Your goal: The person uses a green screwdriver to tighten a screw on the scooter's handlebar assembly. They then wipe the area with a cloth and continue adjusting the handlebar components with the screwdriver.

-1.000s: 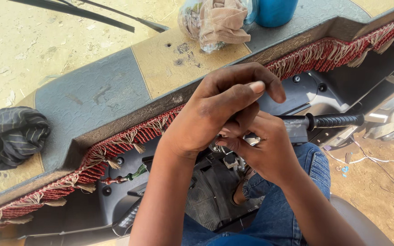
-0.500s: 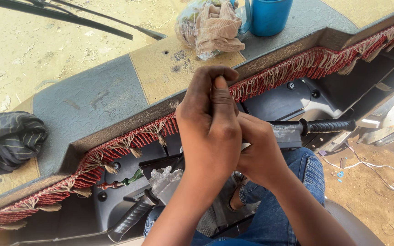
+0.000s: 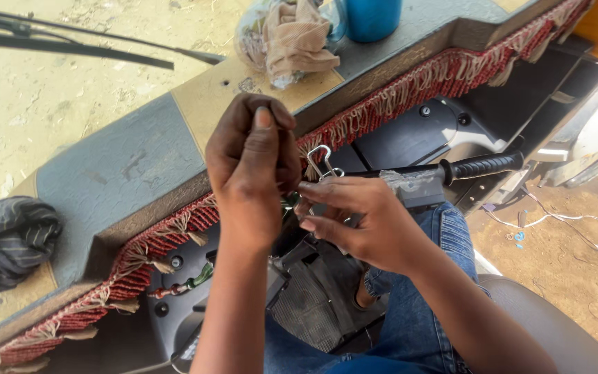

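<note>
A small metal clip stands between both hands, above the open steering column. The right hand pinches its base; the left hand is closed beside it, contents hidden. A loosened pinch would likely drop the clip into the cavity below.

Your fingers pinch a small silver metal clip, its wire loop standing upright just above your right fingertips, beside your left knuckles.
</note>
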